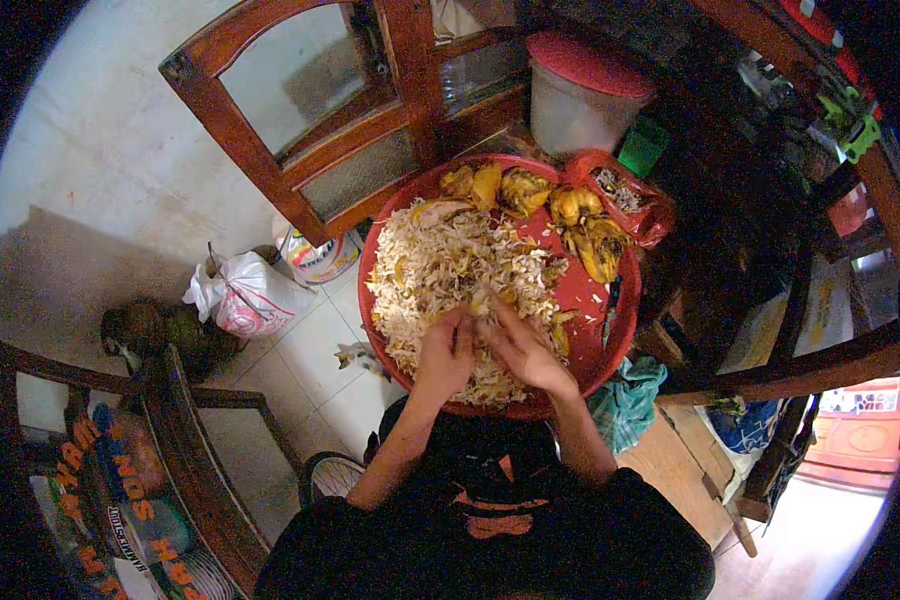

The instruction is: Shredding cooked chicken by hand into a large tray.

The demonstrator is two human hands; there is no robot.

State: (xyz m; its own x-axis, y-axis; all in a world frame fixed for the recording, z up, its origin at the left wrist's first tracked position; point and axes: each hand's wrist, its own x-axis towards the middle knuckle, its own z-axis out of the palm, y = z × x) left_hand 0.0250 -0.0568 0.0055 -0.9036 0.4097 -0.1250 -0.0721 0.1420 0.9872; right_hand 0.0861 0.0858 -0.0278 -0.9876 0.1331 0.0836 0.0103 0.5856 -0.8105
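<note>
A wide red tub [625, 345] lies before me, largely filled by a heap of shredded chicken [440, 255]. Over the near part of the heap, my left hand [449, 347] and my right hand [526, 350] come together. Both have their fingers closed on a small pale piece of chicken [482, 302] between them, though blur softens its outline. Along the tub's far side sit several yellow-brown cooked chicken pieces [523, 192]. A dark-handled knife [611, 308] rests by the right rim. The red plastic bag [652, 215] at the far right holds scraps, perhaps bones.
Beyond the tub stand a wooden glass-paned door [295, 165], a white container with a red lid [585, 95] and a green cup [644, 146]. A white plastic bag [255, 295] sits on the left floor. At the near right lies a green cloth [630, 400] beside a wooden board [675, 470].
</note>
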